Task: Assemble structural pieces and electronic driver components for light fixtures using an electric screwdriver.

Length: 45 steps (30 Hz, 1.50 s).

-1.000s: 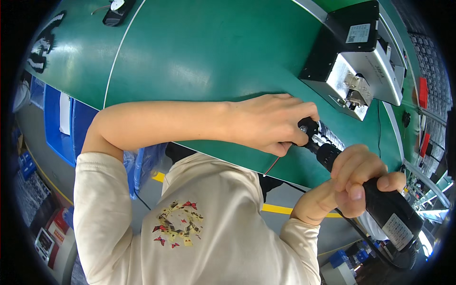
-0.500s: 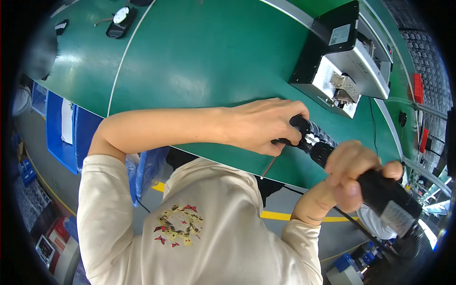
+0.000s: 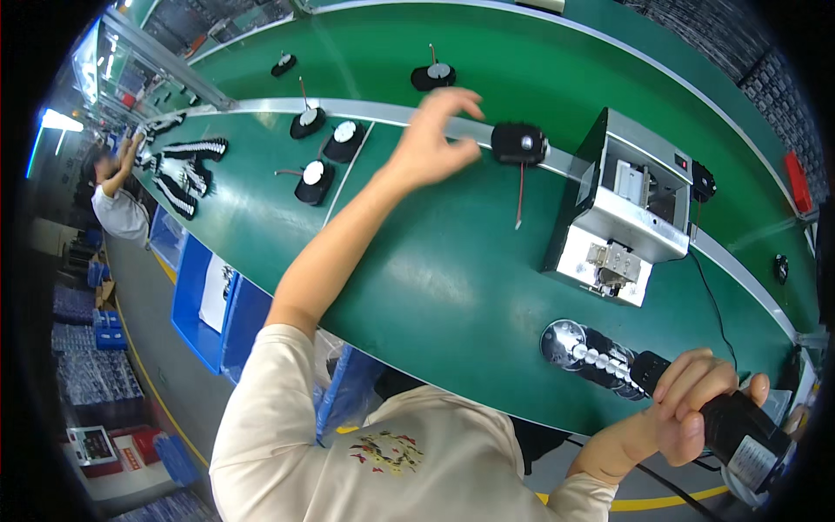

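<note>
My left hand (image 3: 435, 143) is raised over the far edge of the bench, its fingers apart and nothing in them. Just right of it, apart from the fingertips, is a black housing (image 3: 519, 142) with a thin red wire hanging toward me. My right hand (image 3: 691, 396) is wrapped around a black corded electric screwdriver (image 3: 744, 435) at the right. The tool's narrow black nose points left, at the end of a row of black parts with shiny round discs (image 3: 600, 357) on the bench. Whether the nose touches them I cannot tell.
A silver and black screw feeder (image 3: 622, 204) stands on the green bench (image 3: 435, 287). Black speaker-like parts with white discs (image 3: 314, 172) lie at the left, others on the green strip beyond the rail (image 3: 348, 108). A blue bin (image 3: 198, 300) sits below; a co-worker (image 3: 120, 204) is far left.
My left hand has moved from beside the screwdriver's nose to the far left and opened. The black housing is now by the rail. The view has swung, showing more bench.
</note>
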Each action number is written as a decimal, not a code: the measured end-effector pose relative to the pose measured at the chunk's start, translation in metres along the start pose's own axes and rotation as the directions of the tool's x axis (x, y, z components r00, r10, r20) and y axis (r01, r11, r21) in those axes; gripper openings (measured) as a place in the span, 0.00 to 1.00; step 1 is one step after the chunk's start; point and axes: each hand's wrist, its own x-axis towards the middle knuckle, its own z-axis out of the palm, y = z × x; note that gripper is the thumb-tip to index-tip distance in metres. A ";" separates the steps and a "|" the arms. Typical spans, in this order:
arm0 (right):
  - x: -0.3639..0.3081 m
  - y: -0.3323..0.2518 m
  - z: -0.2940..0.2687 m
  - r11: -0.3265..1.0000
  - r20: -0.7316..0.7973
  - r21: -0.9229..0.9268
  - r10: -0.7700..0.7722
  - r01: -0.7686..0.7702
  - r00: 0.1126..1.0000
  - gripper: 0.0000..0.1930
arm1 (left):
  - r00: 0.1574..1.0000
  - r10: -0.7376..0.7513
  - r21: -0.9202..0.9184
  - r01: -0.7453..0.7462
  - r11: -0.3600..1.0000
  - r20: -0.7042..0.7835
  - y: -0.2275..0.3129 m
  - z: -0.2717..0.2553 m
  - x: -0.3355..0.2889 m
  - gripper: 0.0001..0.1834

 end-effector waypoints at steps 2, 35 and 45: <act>-0.001 0.003 0.000 0.999 -0.007 0.042 0.019 -0.019 1.000 0.38 | 0.973 -0.030 0.234 0.085 0.969 -0.229 -0.057 -0.013 0.022 0.24; -0.001 -0.011 -0.023 0.971 0.216 0.147 0.153 -0.187 0.964 0.43 | 0.855 0.301 -0.456 -0.086 0.886 0.422 0.168 0.047 -0.100 0.12; 0.001 -0.011 -0.024 0.969 0.246 0.136 0.167 -0.205 0.955 0.41 | 0.806 0.374 -0.505 -0.109 0.856 0.460 0.170 0.075 -0.097 0.15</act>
